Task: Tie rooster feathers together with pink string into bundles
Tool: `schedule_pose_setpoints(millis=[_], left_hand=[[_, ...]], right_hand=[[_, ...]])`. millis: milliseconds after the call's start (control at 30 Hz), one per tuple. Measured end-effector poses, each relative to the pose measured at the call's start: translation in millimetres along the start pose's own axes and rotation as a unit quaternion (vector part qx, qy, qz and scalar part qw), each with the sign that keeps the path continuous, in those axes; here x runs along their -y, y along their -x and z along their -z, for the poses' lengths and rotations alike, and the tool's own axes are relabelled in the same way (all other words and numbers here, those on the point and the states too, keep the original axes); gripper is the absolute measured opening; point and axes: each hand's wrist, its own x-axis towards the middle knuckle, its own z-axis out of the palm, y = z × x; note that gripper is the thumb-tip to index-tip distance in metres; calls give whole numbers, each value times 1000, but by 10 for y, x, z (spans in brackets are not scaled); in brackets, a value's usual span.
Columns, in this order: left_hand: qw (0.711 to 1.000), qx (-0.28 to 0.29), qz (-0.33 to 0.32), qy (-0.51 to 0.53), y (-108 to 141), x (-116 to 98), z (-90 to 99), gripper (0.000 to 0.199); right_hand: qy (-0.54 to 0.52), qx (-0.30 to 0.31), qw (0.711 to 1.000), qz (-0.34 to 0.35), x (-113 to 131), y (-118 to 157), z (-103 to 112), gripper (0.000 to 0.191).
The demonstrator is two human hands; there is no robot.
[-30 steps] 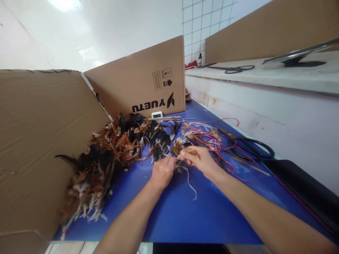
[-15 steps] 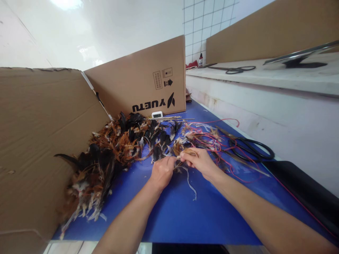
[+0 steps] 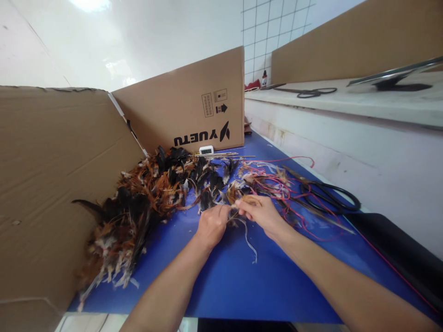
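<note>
Close together over the blue table (image 3: pixel 221 286), both my hands are closed. My right hand (image 3: pixel 261 212) pinches a small tan feather bunch (image 3: pixel 251 200) between thumb and fingers. My left hand (image 3: pixel 213 224) has its fingers curled in at the base of the same bunch, where the tips nearly meet; what lies under them is too small to make out fully. A pale string (image 3: pixel 248 242) trails onto the table just below my hands. Loose black and brown feathers (image 3: pixel 207 184) lie right behind my left hand.
A large heap of brown and black feathers (image 3: pixel 162 184) lies at the left against cardboard (image 3: pixel 180 106). Tangled pink string (image 3: pixel 304 223) and black-handled scissors (image 3: pixel 334 196) are on the right. A small white digital device (image 3: pixel 206 150) and thin sticks (image 3: pixel 230 155) lie at the back.
The view has shifted very slightly. Both hands keep nearly the same pose around the feather bunch.
</note>
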Motion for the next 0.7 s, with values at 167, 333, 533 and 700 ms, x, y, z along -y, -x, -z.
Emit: schedule_pose_setpoints(millis=[167,333,533,700], left_hand=[[1000,2,0,-5,-8,-7,7,10],[1000,10,-2,-3,-18,-9,32,12],[1000,19,-2,8,-25,-16,46,15],[999,23,25,20,-17,2,-3,16]], right_hand=[[-7,-11,1000,-17,16,2,-20,27],[-19,-13,999,-31,26,4,-21,26],[-16,0,999,-31,6,-6,-21,30],[-29,-5,999,-38,-14,-88,77,35]])
